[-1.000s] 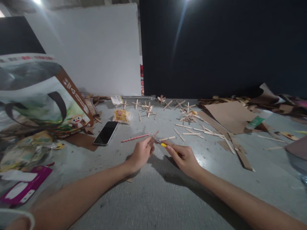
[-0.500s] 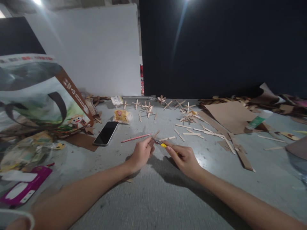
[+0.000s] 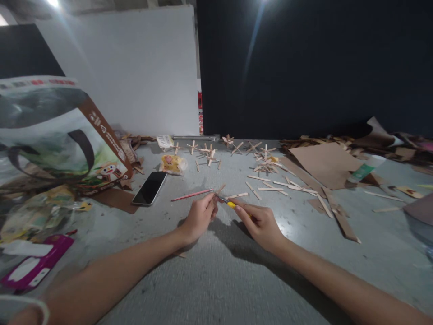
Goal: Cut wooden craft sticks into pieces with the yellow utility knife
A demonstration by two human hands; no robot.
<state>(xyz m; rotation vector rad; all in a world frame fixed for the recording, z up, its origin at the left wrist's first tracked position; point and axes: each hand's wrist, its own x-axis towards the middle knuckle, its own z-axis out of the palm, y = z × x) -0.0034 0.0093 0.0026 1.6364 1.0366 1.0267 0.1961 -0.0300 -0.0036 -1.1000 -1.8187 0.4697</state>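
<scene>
Between the fingertips of my left hand is a small wooden stick piece, its upper end poking out; the rest is hidden by the fingers. My right hand grips a yellow utility knife, and its metal blade reaches left to the stick piece. Just behind the knife lies a flat wooden stick. A red-and-white striped pencil rests to the left of the fingertips. Farther back, several crossed stick pieces stand on the grey table.
A black phone and a yellow packet lie left of centre. At far left are a printed bag and a purple case. Loose sticks, cardboard and a green-and-white tube spread to the right.
The knife and its blade have shifted very slightly at the stick piece. Both hands stay in nearly the same place, and the things on the table have not moved.
</scene>
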